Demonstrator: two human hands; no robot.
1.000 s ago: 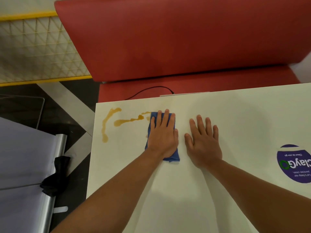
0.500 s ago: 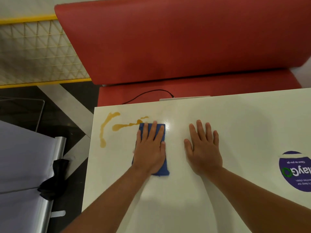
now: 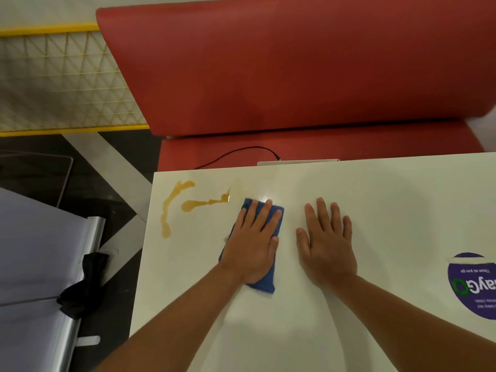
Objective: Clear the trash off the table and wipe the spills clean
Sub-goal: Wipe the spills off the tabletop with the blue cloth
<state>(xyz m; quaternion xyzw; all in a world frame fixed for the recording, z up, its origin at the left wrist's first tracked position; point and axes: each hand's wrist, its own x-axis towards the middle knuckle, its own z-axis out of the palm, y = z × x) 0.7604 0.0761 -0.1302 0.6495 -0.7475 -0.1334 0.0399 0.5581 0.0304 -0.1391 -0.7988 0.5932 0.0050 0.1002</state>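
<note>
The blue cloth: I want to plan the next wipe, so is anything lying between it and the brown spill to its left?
Nothing visible does. The blue cloth, pressed flat under the left hand, has only bare table between it and the brown spill. The right hand rests flat on the other side.

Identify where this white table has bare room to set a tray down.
Bare tabletop lies between the right hand and the round purple sticker, and nearer, between the forearms. The far left corner holds the amber spill, beside the folded blue cloth under the left hand.
</note>
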